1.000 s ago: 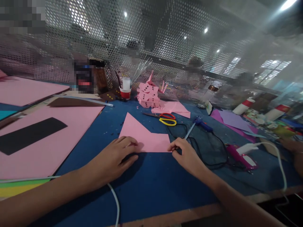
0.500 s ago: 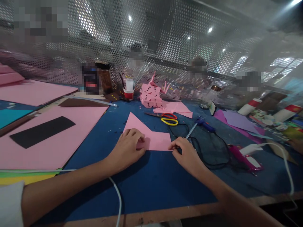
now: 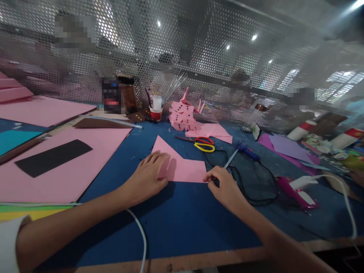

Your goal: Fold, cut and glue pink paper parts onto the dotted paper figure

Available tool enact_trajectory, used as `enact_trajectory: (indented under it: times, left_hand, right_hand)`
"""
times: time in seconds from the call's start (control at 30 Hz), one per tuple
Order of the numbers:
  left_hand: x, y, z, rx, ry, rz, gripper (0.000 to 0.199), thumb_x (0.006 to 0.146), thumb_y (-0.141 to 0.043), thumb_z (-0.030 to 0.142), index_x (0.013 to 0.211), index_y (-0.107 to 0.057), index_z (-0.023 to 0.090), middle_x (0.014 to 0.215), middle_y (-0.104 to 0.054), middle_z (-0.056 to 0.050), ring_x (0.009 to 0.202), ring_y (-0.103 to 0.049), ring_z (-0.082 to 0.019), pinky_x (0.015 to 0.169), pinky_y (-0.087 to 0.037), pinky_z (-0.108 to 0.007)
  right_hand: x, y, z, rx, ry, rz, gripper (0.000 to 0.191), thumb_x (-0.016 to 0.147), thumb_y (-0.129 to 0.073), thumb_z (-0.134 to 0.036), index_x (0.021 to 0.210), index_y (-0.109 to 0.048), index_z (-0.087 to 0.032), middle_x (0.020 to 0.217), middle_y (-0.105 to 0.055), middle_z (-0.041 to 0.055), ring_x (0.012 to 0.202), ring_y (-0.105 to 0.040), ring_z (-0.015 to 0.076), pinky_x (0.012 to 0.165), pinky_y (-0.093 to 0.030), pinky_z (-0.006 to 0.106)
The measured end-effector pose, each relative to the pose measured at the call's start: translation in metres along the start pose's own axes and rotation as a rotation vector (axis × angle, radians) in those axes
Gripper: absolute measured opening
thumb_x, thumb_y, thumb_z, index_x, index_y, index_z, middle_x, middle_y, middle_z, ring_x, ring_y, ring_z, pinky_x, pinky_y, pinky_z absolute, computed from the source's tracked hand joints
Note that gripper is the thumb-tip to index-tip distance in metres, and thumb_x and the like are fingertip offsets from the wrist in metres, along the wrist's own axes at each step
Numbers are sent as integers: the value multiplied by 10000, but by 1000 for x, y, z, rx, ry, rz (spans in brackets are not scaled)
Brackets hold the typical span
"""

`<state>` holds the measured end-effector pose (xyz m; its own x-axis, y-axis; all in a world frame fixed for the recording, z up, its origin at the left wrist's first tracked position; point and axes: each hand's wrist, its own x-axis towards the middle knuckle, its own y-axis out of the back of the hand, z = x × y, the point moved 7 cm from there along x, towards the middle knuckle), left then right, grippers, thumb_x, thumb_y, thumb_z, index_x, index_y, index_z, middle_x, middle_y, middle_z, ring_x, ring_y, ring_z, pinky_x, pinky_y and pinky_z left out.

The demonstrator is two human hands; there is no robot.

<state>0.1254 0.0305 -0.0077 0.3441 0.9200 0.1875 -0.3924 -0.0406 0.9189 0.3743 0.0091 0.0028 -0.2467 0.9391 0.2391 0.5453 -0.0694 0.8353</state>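
Note:
A pink sheet of paper or thin foam [image 3: 186, 170], with a peak at its upper left, lies on the blue tabletop in front of me. My left hand [image 3: 152, 168] rests palm down over its left part, fingers stretched out and partly covering it. At the sheet's lower right corner, my right hand [image 3: 220, 182] has thumb and forefinger pinched on the edge. Just beyond that hand lies a blue glue gun [image 3: 248, 151] with a pale glue stick [image 3: 231, 158] in it. Scissors [image 3: 204, 144] with red and yellow handles lie past the sheet.
Larger pink sheets [image 3: 57, 178], with a black strip [image 3: 54, 157] on top, lie to the left. Behind stand a pink dotted paper model [image 3: 183, 115], a red-and-white cup [image 3: 156, 113] and a jar [image 3: 129, 96]. A magenta power strip [image 3: 298, 193] and cords lie right.
My left hand has slid left along the pink sheet and its fingers have flattened out. My right hand still pinches the same corner. The camera view has shifted slightly.

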Motion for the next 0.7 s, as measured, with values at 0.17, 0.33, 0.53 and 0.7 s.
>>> enact_trajectory:
  times: [0.17,0.33,0.53,0.7]
  left_hand:
    - [-1,2,-9,-34,-20,-27,711,809,-541,285,1503,-406,205,1582,-466,-114,1534,-307,-330,1244,-283,-524]
    - [-3,8,-18,-94,-16,-40,742,769,-547,222,1497,-408,244,1562,-491,-111,1532,-300,-361,1230,-287,-578]
    - [-4,12,-27,-120,-15,-57,851,740,-547,180,1560,-343,281,1614,-429,-97,1541,-286,-372,1239,-272,-596]
    - [-7,18,-31,-125,4,-84,892,754,-541,167,1600,-285,287,1659,-363,-91,1560,-248,-370,1238,-276,-600]
  right_hand:
    - [0,0,1,1,-7,-7,256,811,-535,-34,854,-687,-235,954,-698,29,971,-614,234,862,-444,378]
    - [0,-1,1,15,-2,-10,261,812,-527,-34,859,-683,-238,957,-697,32,979,-615,238,867,-453,382]
    - [0,-1,1,4,5,-7,281,797,-528,-18,855,-685,-244,954,-699,29,967,-616,234,870,-452,379]
    - [0,-1,1,8,6,-11,268,815,-528,-30,860,-687,-240,960,-696,31,971,-620,233,868,-452,377]
